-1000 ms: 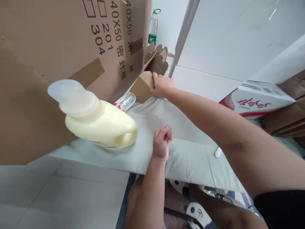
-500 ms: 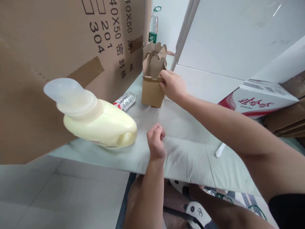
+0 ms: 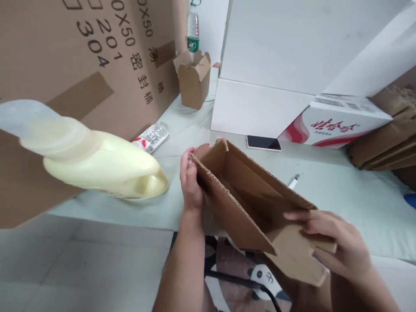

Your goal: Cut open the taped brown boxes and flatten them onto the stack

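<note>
cardboard carton (image 3: 234, 216), one, open-topped, held at the near edge of the surface (image 3: 354, 195); its right end projects past that edge, and whether its base is rested on the surface cannot be told. half a second ago it was pinched by the right hand (image 3: 341, 245) alone, beside a like carton farther back; it has since been brought forward and is now held by both hands. left hand (image 3: 191, 182): closed on the left end, fingers wrapped round the wall. right hand: gripping the right end, fingers laid over the rim to the inside, where a flap is let down. phone (image 3: 263, 143), one, hidden earlier by the forearm, now shown.

containers: held carton, bare cardboard seen within. second carton (image 3: 193, 86), left standing at the back, its flaps raised, interior hidden. large printed box (image 3: 65, 56), one, contents not shown. white-and-red box (image 3: 341, 123), one, contents not shown. yellow jug (image 3: 130, 169), one, capped, opaque.

counted further: small cartons, two; clear bottles, two, the green-labelled bottle (image 3: 193, 32) upright, the red-labelled bottle (image 3: 152, 136) lying; white-handled cutter (image 3: 294, 182), one, placed beyond the held carton.
</note>
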A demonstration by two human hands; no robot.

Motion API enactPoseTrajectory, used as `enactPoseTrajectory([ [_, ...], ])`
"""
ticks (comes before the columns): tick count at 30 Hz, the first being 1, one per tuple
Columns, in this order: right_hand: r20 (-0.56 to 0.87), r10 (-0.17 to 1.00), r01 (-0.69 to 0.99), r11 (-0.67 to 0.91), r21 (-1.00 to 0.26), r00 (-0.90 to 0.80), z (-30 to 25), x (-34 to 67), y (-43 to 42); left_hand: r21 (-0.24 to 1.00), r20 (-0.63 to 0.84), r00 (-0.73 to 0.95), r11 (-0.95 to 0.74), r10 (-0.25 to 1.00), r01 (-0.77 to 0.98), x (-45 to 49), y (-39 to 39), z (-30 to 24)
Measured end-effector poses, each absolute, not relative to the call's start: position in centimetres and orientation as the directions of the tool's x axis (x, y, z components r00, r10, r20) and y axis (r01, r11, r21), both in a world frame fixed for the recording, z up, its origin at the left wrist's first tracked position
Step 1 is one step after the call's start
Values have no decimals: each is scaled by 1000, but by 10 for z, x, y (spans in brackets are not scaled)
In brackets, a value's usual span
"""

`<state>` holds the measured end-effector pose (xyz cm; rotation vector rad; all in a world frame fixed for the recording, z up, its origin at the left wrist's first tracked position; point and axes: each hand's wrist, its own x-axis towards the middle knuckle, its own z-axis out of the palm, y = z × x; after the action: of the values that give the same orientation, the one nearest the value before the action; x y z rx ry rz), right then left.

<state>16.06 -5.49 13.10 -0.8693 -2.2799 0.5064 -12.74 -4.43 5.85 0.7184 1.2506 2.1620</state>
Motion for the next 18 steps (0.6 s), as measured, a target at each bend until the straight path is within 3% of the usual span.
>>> enactPoseTrajectory([
  [3, 512, 618, 346, 774, -531, -597, 107, 175, -54, 829, 214, -604, -469, 768, -303, -119, -37, 59],
  [7, 634, 651, 336, 758, -558, -416, 72, 183, -39, 755, 229, -642, -550, 732, -358, -105, -30, 61],
  [12, 585, 745, 403, 666, -628, -321, 44, 188, -32, 840, 344, -584, -518, 736, -158, -93, -24, 55],
  [16, 661, 745, 537, 596, -597, -91, 41, 188, -35, 901, 346, -580, -434, 738, -15, -90, -21, 45],
  [18, 603, 794, 529, 545, -651, -77, 41, 188, -37, 911, 341, -605, -412, 720, 23, -89, -18, 40],
])
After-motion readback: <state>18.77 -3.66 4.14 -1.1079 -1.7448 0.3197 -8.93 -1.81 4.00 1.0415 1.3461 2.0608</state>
